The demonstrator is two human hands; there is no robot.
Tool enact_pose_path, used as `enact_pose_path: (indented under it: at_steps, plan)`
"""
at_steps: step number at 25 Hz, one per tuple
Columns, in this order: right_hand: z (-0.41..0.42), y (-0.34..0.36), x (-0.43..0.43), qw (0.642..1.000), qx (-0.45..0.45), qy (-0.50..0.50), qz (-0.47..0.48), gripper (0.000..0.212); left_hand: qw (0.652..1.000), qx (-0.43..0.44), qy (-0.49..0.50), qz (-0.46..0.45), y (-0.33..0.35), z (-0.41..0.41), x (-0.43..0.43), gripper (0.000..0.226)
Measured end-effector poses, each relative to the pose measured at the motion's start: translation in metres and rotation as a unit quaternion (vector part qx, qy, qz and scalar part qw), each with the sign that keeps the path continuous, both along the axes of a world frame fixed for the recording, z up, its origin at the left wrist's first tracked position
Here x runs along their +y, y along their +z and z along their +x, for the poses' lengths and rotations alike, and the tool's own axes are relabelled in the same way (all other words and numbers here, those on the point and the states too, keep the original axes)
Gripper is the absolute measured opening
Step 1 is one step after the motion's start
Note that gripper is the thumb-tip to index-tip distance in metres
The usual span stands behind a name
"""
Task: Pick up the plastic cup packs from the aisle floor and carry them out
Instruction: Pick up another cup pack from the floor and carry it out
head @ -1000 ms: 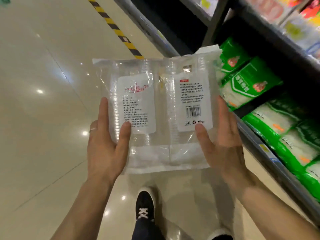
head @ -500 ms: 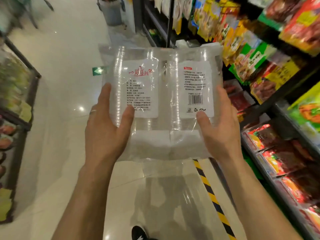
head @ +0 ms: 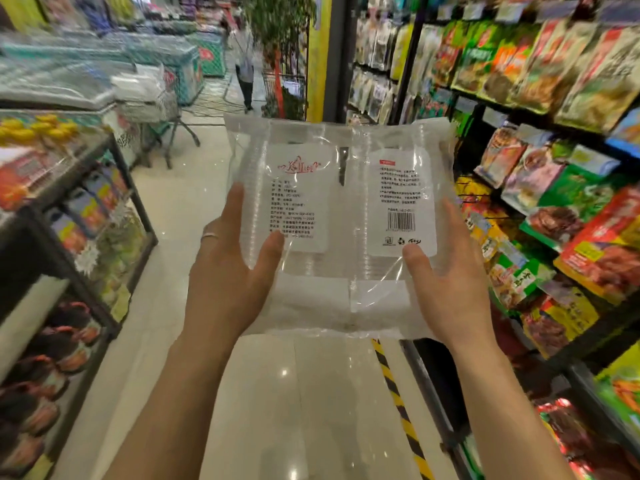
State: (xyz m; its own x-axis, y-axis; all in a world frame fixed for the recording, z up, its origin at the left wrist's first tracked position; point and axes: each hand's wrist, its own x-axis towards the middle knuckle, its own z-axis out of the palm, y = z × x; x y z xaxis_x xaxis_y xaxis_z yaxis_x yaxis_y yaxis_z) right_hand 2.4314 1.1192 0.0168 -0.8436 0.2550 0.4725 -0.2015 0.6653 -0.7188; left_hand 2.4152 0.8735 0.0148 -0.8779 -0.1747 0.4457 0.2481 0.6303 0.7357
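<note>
Cup packs (head: 341, 216) between left hand (head: 227, 289) and right hand (head: 450, 292); shelf (head: 495, 117) to the right.

L forearm (head: 166, 410) and R forearm (head: 502, 410) reach fwd, bare, angling in slightly toward the hands. L hand (head: 228, 271) and R hand (head: 446, 278) sit approx level, well apart, palms turned inward, each gripping one side of the cup packs (head: 341, 202) between them. Thumbs (head: 266, 258) lie on the near face, tips pointing up and inward; fingers go behind, mostly hidden, w/ one per hand showing along the outer edge. Ring (head: 209, 236) on an L finger. Wrists look straight.
</note>
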Motion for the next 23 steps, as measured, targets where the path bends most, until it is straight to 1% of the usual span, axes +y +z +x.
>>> enact_pose_path:
  at_steps: [5, 7, 12, 19, 23]
  plan:
    - [-0.048, 0.016, -0.020, 1.000, -0.002, 0.022, -0.010, 0.068, 0.999, -0.007, 0.038, -0.018, 0.012, -0.031, -0.016, 0.072]
    - [-0.080, 0.021, -0.026, 0.999, -0.003, 0.041, -0.022, 0.067, 0.998, -0.006, 0.054, -0.019, 0.015, -0.056, -0.022, 0.072]
    - [-0.189, 0.035, -0.030, 0.996, 0.002, 0.085, -0.036, 0.065, 0.992, 0.013, 0.117, -0.035, 0.029, -0.150, -0.022, 0.072]
    - [-0.366, 0.067, -0.016, 0.989, 0.017, 0.143, -0.039, 0.064, 0.985, 0.041, 0.165, -0.007, 0.055, -0.304, -0.009, 0.072]
    - [-0.438, 0.073, -0.019, 0.986, 0.020, 0.165, -0.031, 0.063, 0.981, 0.049, 0.186, -0.014, 0.060, -0.367, -0.009, 0.072]
